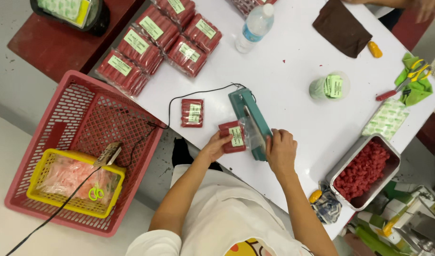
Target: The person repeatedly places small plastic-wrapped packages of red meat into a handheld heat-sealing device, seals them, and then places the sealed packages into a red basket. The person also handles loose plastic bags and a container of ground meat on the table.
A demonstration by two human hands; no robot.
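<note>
Holding a red packet [232,137] in the left hand [216,146], the right hand [280,150] pressed the teal heat sealer [251,122]; many sealed packets [155,40] lay stacked on the worktop [293,57], red pieces remaining in the metal tray [364,171].

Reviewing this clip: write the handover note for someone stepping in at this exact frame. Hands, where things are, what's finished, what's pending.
Left hand holds a red packet with a green label, its open end fed into the teal heat sealer.
Right hand rests on the sealer's near end; whether it is pressing cannot be told.
Done: one labelled packet lies left of the sealer; a batch of packets is stacked at the table's far left.
Left: the metal tray on the right is full of loose red pieces; spare labels sit in a clear cup.
</note>
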